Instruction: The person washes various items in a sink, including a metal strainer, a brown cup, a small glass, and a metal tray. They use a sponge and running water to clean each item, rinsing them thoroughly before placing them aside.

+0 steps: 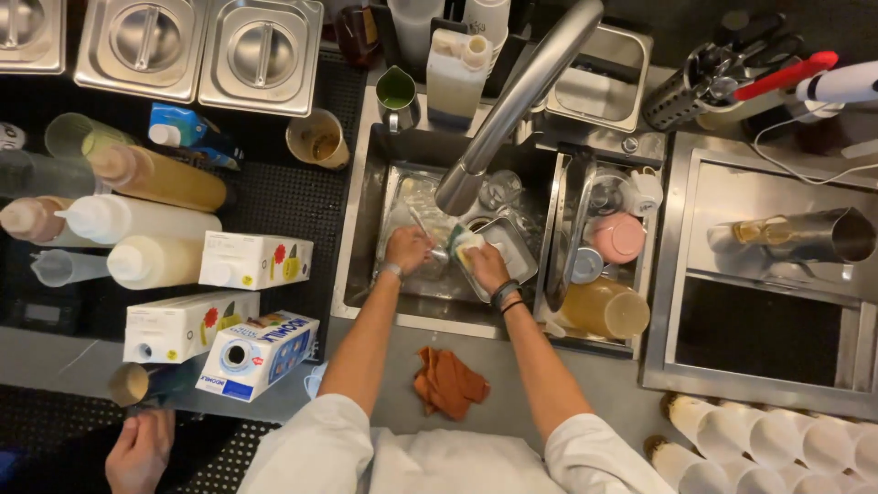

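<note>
Sponge (465, 243) sits at frame centre in the sink (366, 220), pinched in your right hand (485, 265) against a small metal tray (512, 252). It's soft and wet; the tray looks stiff and slick, so grip its rim. Your left hand (407, 249) is closed around a thin utensil. Steel counter (512, 366) below holds an orange rag (448, 382); room is tight.

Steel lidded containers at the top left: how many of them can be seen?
3. One is cut off by the left edge, one is beside it, and one is nearest the sink. More may lie outside the frame.
</note>
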